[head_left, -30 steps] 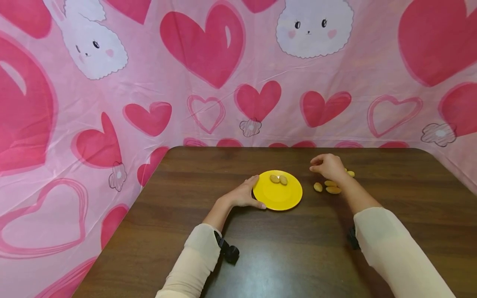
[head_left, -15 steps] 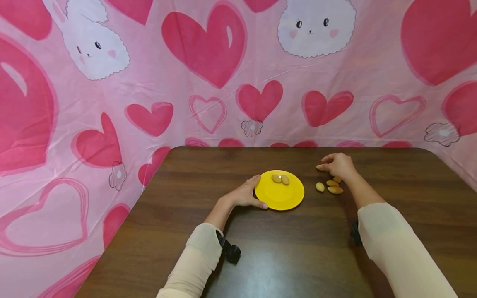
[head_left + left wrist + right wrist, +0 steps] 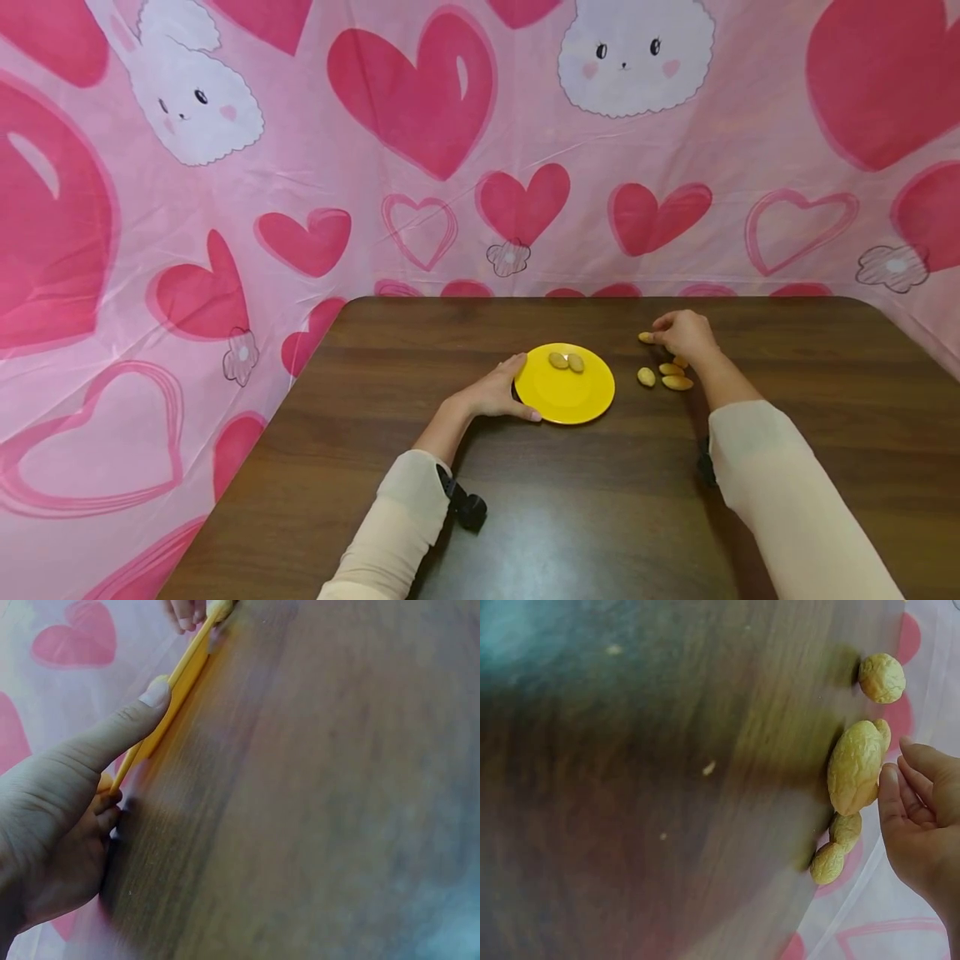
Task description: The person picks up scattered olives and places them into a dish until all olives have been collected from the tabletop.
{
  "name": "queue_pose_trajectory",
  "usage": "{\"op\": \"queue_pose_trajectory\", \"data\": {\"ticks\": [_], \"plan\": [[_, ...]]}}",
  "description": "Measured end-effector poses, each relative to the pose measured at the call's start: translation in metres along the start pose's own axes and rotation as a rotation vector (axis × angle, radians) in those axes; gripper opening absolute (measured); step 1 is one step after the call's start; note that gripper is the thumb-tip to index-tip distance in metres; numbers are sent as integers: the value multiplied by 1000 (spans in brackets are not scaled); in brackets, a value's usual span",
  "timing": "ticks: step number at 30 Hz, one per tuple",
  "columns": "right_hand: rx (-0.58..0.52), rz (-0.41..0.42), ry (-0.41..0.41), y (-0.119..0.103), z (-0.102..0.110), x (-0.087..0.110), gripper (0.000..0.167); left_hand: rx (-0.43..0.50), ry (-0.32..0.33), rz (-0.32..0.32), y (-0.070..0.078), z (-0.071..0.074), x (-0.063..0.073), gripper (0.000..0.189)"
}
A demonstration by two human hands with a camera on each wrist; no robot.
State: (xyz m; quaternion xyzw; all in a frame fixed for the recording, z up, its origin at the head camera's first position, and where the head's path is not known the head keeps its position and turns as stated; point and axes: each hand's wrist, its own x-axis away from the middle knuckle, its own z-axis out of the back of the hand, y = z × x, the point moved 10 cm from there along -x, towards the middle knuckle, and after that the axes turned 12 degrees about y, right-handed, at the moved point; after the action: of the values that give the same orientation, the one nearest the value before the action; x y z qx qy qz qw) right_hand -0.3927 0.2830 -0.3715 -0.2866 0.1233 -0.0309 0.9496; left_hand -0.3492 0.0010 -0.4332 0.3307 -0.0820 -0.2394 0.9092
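Observation:
My left hand (image 3: pixel 491 392) grips the left side of a yellow plate (image 3: pixel 562 408). In the left wrist view its thumb lies over the plate's rim (image 3: pixel 185 660), with the other fingers at the edge below. Two small yellow-brown potatoes (image 3: pixel 558 361) rest toward the plate's far side. To the right, my right hand (image 3: pixel 686 333) pinches a small potato (image 3: pixel 645 337) at its fingertips, low over the table. Several more wrinkled potatoes (image 3: pixel 677 383) lie just in front of and below that hand; the right wrist view shows a large oval potato (image 3: pixel 853 769) overlapping others.
A brown wood-grain table (image 3: pixel 570 517) bears everything. Behind it and along the left hangs a pink cloth (image 3: pixel 420 225) with hearts and rabbit faces. A black camera (image 3: pixel 468 510) is strapped at the left wrist.
My right hand has shifted slightly right, and the potato at its fingertips, hidden a second ago, now shows. The left hand stays on the plate.

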Motion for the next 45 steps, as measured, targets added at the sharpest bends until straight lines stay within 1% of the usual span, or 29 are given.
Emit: {"op": "queue_pose_trajectory", "data": {"ticks": [6,11,20,26,29,31,36,42,45], "plan": [[36,27,-16,-1,-4,-4,29,1,2,-7,1,-1,0,109],[68,44,-22,-4,-6,-7,30,11,0,2,1,0,-1,108],[122,99,-71,-8,-17,-12,23,20,-4,26,-1,1,0,108],[136,63,-101,-9,-22,-11,22,18,0,13,0,1,0,108],[135,64,-102,-12,-22,-10,21,8,1,6,-1,0,-1,108],[140,81,-100,-13,-22,-10,21,4,2,6,-1,0,-1,108],[121,68,-89,-11,-21,-9,21,13,4,10,-1,0,-2,109],[-3,42,-22,-10,-12,-7,25,12,2,3,0,0,0,109],[-47,10,-12,-11,-10,-4,27,18,6,-1,1,1,1,109]]}}
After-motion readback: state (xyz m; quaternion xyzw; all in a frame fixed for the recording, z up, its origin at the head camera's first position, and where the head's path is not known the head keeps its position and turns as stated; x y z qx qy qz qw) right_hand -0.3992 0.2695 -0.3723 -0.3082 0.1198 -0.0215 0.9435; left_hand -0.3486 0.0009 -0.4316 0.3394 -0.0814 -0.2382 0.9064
